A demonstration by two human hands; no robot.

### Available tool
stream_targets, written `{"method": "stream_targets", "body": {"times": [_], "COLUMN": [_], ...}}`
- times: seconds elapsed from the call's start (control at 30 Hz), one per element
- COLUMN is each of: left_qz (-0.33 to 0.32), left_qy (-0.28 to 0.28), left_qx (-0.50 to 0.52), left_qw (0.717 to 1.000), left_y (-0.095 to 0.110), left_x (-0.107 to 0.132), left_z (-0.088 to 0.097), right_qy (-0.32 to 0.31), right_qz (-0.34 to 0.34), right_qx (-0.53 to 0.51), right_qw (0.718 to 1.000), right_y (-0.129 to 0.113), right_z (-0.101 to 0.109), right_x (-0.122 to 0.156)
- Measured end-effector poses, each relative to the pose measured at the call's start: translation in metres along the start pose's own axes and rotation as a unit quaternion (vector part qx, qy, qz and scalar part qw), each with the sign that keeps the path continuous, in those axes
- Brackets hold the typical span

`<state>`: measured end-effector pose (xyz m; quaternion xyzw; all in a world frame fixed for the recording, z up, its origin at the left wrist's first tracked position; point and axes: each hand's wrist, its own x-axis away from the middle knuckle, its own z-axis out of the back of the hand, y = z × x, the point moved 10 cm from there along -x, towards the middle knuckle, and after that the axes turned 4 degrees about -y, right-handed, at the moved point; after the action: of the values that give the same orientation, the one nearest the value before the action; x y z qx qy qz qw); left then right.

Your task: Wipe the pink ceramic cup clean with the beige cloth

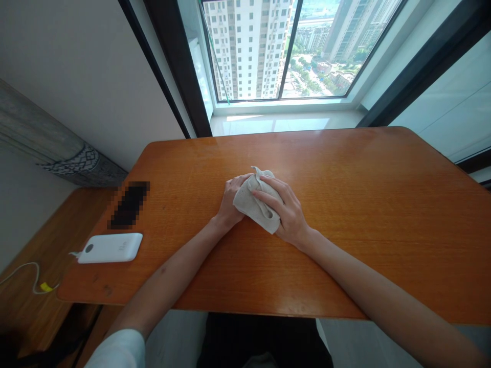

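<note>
Daylight is falling across an orange-brown wooden table (364,204), and an off-white cloth (244,202) is sitting bunched up near its middle, slightly toward the person's side. Both bare hands are gripping it. The left hand (229,202) is curling against the cloth's left side, its fingers bending over the upper edge and its wrist resting on the tabletop. The right hand (289,214) is lying over the cloth's right side, fingers stretching across the front of the bundle and pressing it down against the wood. A loose corner of the fabric is poking up above the right hand's knuckles. Both forearms are reaching in from the near edge of the table, the left one coming out of a white sleeve (118,352).

Well apart from the hands, near the table's left end, a white power bank (111,248) is lying flat. A white cable (23,271) is trailing from it, off the table edge and onto a lower wooden surface (34,230). Just beyond the power bank, a dark rectangle (129,204) is lying on the table, blurred so that what it is cannot be told. Behind the table's far edge, a large window (268,51) is showing tall apartment blocks and streets far below.
</note>
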<state>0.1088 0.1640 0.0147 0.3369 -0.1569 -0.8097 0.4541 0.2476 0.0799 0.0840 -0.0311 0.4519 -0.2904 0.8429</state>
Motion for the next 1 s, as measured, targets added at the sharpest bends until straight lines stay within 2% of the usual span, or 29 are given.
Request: {"method": "stream_targets", "body": {"times": [0.17,0.27,0.4,0.53,0.77,1.0], "left_qz": [-0.038,-0.059,-0.060,-0.066,-0.024,-0.026], "left_qy": [0.051,0.051,0.034,0.045,0.028,0.015], "left_qx": [0.012,-0.003,-0.032,-0.028,-0.017,-0.052], "left_qw": [0.998,0.997,0.997,0.996,0.999,0.998], "left_y": [0.020,0.025,0.022,0.020,0.007,0.008], "left_x": [0.009,0.010,0.008,0.008,0.004,0.003], "left_z": [0.019,0.020,0.015,0.017,0.012,0.007], "right_qy": [0.007,0.009,0.009,0.009,0.012,0.020], "right_qz": [0.002,0.006,-0.009,-0.013,-0.024,-0.043], "right_qx": [0.000,0.001,0.001,0.000,0.004,0.002], "right_qw": [1.000,1.000,1.000,1.000,1.000,0.999], "right_y": [0.001,0.000,0.002,0.003,0.003,0.008], "right_z": [0.001,0.001,0.002,0.001,0.001,0.004], "right_x": [0.001,0.000,0.000,-0.001,-0.002,-0.001]}}
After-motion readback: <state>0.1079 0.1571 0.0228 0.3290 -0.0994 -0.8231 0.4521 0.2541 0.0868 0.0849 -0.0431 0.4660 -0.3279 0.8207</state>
